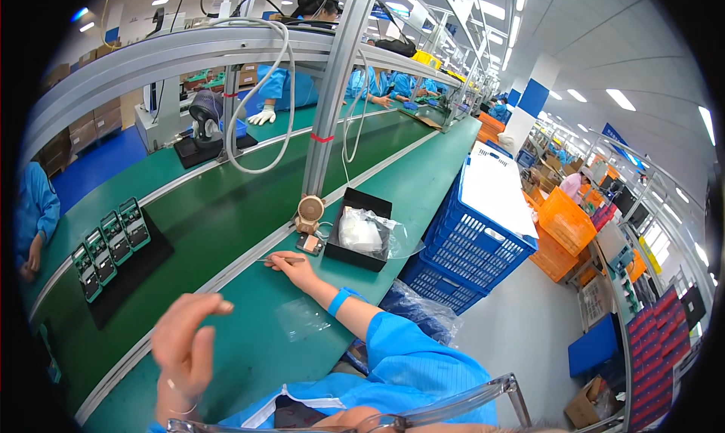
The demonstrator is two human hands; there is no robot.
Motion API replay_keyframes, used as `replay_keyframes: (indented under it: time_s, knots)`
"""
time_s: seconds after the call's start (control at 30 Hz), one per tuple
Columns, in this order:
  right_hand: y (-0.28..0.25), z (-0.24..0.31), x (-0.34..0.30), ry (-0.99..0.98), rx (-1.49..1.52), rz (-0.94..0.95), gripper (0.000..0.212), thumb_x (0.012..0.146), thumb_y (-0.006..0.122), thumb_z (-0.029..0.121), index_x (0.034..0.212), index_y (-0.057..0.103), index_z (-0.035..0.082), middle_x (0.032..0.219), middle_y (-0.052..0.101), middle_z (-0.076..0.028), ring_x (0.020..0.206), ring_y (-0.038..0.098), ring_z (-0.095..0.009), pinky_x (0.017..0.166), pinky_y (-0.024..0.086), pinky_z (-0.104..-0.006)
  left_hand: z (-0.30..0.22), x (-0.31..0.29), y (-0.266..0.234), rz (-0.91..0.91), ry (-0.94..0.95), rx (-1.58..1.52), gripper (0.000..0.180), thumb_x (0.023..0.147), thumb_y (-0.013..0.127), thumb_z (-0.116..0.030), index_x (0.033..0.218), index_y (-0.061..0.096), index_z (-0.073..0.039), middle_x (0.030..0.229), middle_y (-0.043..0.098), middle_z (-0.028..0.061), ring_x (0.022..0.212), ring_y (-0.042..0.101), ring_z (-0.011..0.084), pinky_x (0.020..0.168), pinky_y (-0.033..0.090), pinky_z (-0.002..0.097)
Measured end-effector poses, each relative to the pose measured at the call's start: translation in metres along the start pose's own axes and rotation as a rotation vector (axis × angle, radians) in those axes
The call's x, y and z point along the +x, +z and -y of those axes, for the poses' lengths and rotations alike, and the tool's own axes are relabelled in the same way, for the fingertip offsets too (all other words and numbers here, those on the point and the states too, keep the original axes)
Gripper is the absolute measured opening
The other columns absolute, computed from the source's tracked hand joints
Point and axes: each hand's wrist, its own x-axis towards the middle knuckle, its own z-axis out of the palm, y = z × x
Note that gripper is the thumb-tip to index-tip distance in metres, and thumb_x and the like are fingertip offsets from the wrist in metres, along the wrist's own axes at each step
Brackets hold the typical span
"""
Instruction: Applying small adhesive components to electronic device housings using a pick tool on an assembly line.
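Observation:
My right hand (294,268) rests low over the green bench, its fingers pinched round slim tweezers (267,260) whose tip points left. My left hand (183,344) is raised over the bench's near left, thumb and fingers apart, with nothing visible in it. Between my hands a clear plastic bag (302,318) lies flat. Just beyond my right hand are a small block with a pale orange top (310,243) and a tan round-headed device (310,211). To their right stands a black box (352,256) with crumpled clear plastic (361,233) in it.
A green conveyor (204,233) runs past on the left, carrying a black tray with several device housings (111,240). A metal post (332,108) rises at its edge. Stacked blue crates (476,240) stand right of the bench. Co-workers in blue sit across and farther along.

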Motion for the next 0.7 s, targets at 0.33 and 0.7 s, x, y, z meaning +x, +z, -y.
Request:
replay_keyframes:
  time_s: [0.33,0.7]
  knots:
    - [0.01,0.004,0.007,0.002,-0.002,0.002,0.031,0.109,0.062,0.02,0.125,0.07,-0.006,0.117,0.076,-0.016,0.111,0.074,-0.023,0.094,0.059,-0.0301,-0.046,0.001,-0.009,-0.38,0.508,-0.182,0.038,0.109,0.057,-0.038,0.128,0.059,-0.005,0.078,0.058,0.0062,0.066,0.06,0.0205,0.058,0.044,0.0321]
    - [0.019,0.015,0.003,0.009,0.012,-0.012,0.031,0.108,0.064,0.018,0.123,0.071,-0.008,0.116,0.076,-0.017,0.11,0.075,-0.024,0.093,0.06,-0.0301,-0.048,-0.024,-0.029,-0.482,0.589,-0.264,0.021,0.107,0.057,-0.025,0.118,0.066,-0.011,0.077,0.057,0.0035,0.067,0.054,0.0195,0.064,0.037,0.0357]
